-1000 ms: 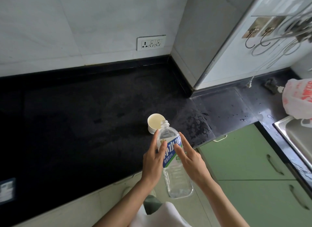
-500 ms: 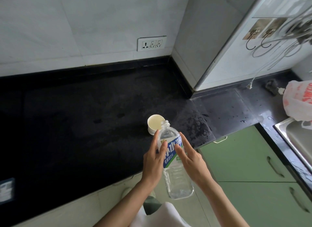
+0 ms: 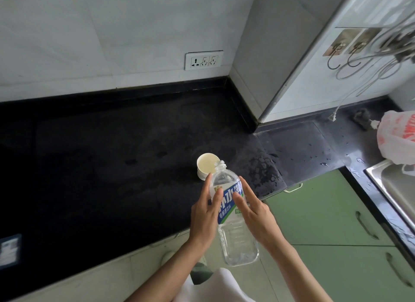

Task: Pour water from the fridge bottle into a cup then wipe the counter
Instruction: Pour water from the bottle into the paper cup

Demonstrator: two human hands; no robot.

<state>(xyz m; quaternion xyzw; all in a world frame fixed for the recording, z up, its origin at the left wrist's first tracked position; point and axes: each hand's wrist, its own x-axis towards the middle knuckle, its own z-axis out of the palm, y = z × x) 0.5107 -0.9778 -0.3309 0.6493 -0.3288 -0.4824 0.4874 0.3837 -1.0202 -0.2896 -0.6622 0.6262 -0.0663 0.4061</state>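
Observation:
A clear plastic bottle (image 3: 238, 245) with a blue and white label is tilted forward, its uncapped neck at the near rim of a small white paper cup (image 3: 206, 165). The cup stands on the black counter (image 3: 112, 166) near its front edge, and its inside looks pale yellow. My left hand (image 3: 205, 214) presses the bottle's left side with straight fingers laid on the label. My right hand (image 3: 256, 214) presses the right side the same way. Both thumbs are hidden. A little water lies in the bottle's lower end.
Wet patches and droplets (image 3: 262, 169) mark the counter right of the cup. Farther right are a steel sink (image 3: 395, 184), a white and red plastic bag (image 3: 397, 137) and a dark lump (image 3: 361, 117) by the wall. Green cabinet doors (image 3: 325, 211) lie below; a wall socket (image 3: 204, 60) behind.

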